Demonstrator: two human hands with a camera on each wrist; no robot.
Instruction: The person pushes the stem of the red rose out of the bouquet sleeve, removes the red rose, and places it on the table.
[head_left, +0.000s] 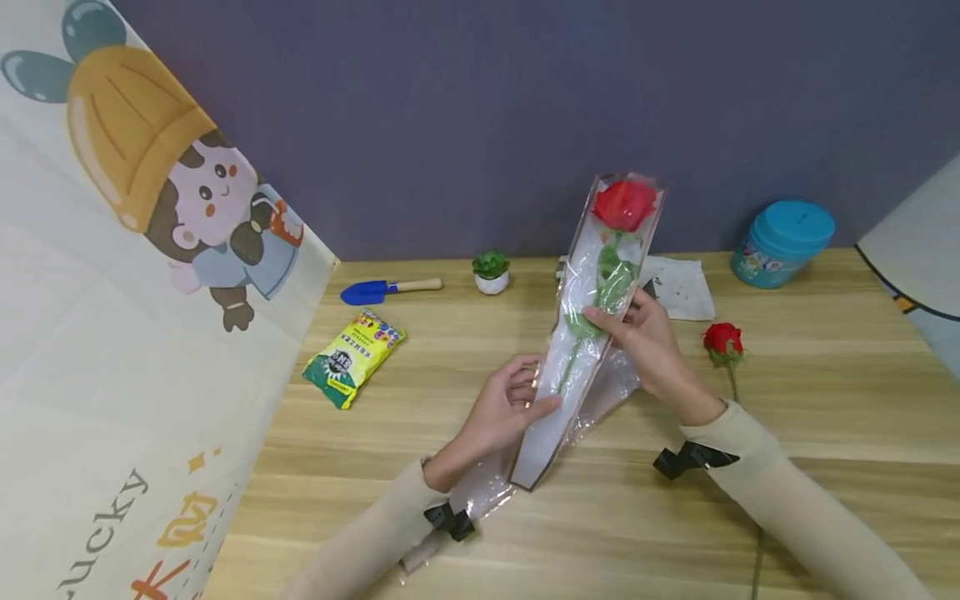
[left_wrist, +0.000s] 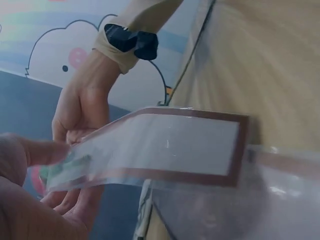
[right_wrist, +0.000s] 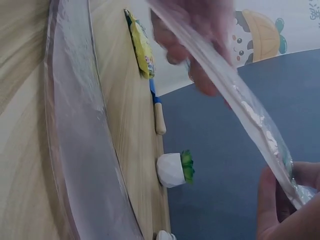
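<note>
Both hands hold a clear flower sleeve [head_left: 581, 333] with a red rose [head_left: 624, 204] inside, lifted at a slant above the wooden table [head_left: 825, 417]. The left hand [head_left: 504, 412] pinches its lower part, thumb on top; the right hand [head_left: 651, 342] pinches it higher, at the stem and leaves. Under the sleeve lies loose clear plastic [head_left: 607, 387]. Just right of the right hand lies a second rose [head_left: 723, 342]. Farther left of the left hand are a yellow-green packet [head_left: 354, 357], a blue trowel [head_left: 378, 290] and a small potted succulent [head_left: 491, 272]. Beyond the right hand stands a teal tub [head_left: 782, 243].

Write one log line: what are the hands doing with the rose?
left hand: grips sleeve's lower part | right hand: pinches sleeve's middle | wrapped rose: lifted off table | spare rose: lying on table
</note>
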